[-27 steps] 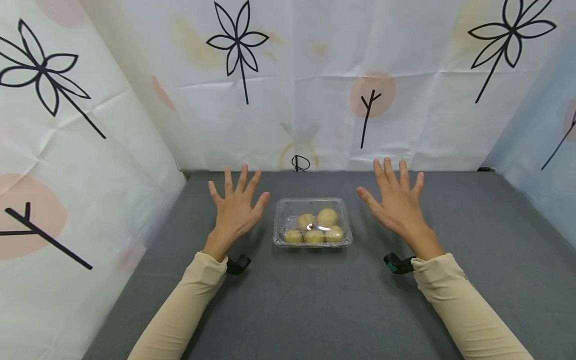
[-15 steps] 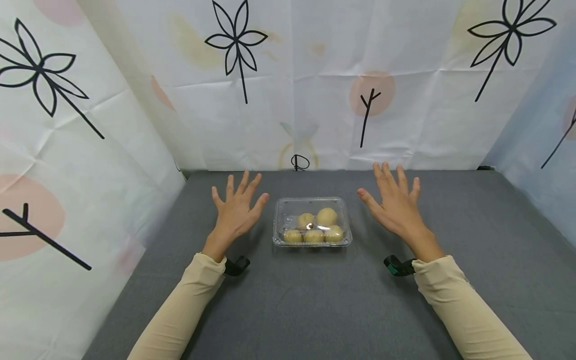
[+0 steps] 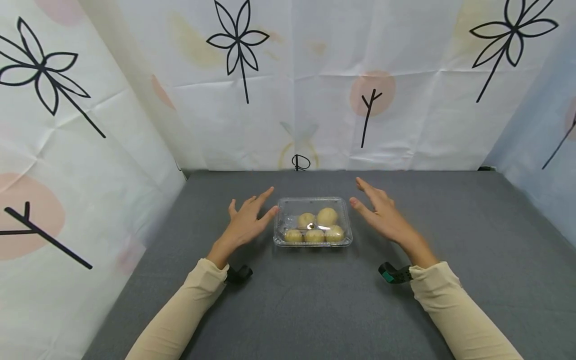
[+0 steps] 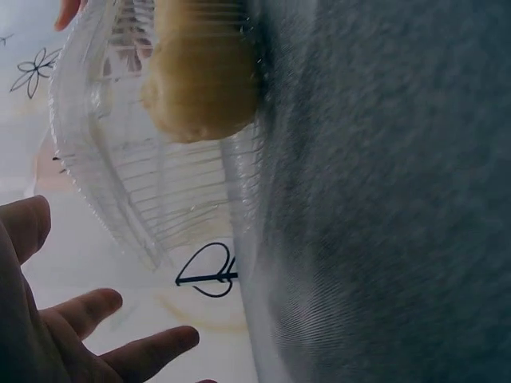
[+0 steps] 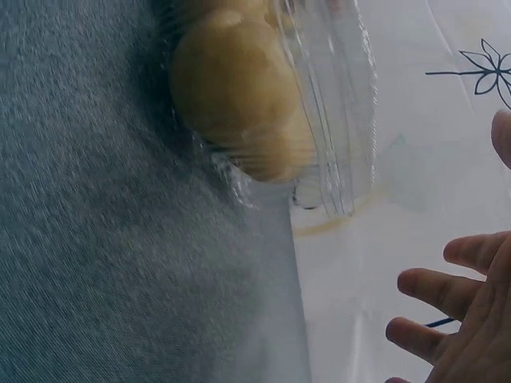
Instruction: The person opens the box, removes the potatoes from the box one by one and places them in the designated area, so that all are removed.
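A clear plastic clamshell box (image 3: 288,207) sits on the grey table between the two hands. Inside it lie several round, pale yellow fruits (image 3: 327,217), their exact kind not plain. Off the box's left side is my left hand (image 3: 245,223), fingers spread, with the thumb close to the box's edge. My right hand (image 3: 384,215) hovers past the right side, thumb and fingers apart and pointing toward the box. Both wrist views show a gap between the fingers and the box wall (image 4: 104,144). Neither hand holds anything.
The grey cloth-covered table (image 3: 310,305) stretches around the box. A white printed curtain (image 3: 310,100) stands along its back edge, with more of it at both sides. A black camera band (image 3: 396,273) sits on the right wrist, another (image 3: 239,274) on the left.
Both hands have come inward toward the box and turned so their palms face it more. The box and the fruits stay where they were.
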Available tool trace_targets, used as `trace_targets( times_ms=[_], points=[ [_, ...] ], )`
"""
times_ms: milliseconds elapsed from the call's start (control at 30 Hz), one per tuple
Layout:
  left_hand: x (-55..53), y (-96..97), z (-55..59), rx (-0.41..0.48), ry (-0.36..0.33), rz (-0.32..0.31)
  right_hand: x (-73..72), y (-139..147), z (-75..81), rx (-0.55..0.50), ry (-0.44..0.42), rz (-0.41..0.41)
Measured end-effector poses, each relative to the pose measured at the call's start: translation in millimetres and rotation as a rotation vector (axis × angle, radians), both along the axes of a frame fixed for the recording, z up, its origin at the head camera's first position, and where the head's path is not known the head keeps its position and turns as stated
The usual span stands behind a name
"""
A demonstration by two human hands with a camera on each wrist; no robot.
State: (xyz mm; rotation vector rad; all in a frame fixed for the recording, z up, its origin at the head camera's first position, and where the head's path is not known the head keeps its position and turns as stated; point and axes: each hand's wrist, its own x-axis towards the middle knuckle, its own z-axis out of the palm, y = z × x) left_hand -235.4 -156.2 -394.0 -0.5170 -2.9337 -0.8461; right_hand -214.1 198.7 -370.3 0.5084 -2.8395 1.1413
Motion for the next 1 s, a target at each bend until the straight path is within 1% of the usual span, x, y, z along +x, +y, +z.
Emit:
trace_targets(
  times_ms=[100, 267, 433, 533, 633, 700, 767, 867, 1000],
  points=[
    [2.7, 0.9, -5.3, 0.009, -0.005, -0.030, 2.4, -3.8, -5.8, 0.020, -0.012, 0.032],
    [7.3, 2.3, -13.6, 0.018, -0.004, -0.091, 7.0, -9.8, -15.5, 0.077, -0.069, 0.095],
    [10.7, 4.4, -18.7, 0.061, -0.015, -0.150, 10.0, -17.2, -23.5, 0.109, -0.121, 0.152],
    [11.9, 5.8, -20.8, 0.077, -0.027, -0.198, 11.2, -21.1, -26.3, 0.111, -0.119, 0.181],
    [13.7, 7.3, -22.6, 0.089, -0.048, -0.252, 12.2, -23.4, -28.3, 0.103, -0.116, 0.191],
    [15.1, 8.4, -23.6, 0.099, -0.066, -0.271, 12.5, -23.9, -29.7, 0.093, -0.109, 0.194],
    [16.0, 9.7, -25.1, 0.106, -0.071, -0.281, 12.3, -24.1, -31.1, 0.083, -0.108, 0.191],
    [16.1, 11.6, -28.5, 0.133, -0.077, -0.275, 10.8, -24.4, -34.3, 0.064, -0.095, 0.192],
    [15.0, 14.2, -33.5, 0.195, -0.093, -0.262, 8.8, -25.0, -38.1, 0.023, -0.075, 0.189]
  ],
)
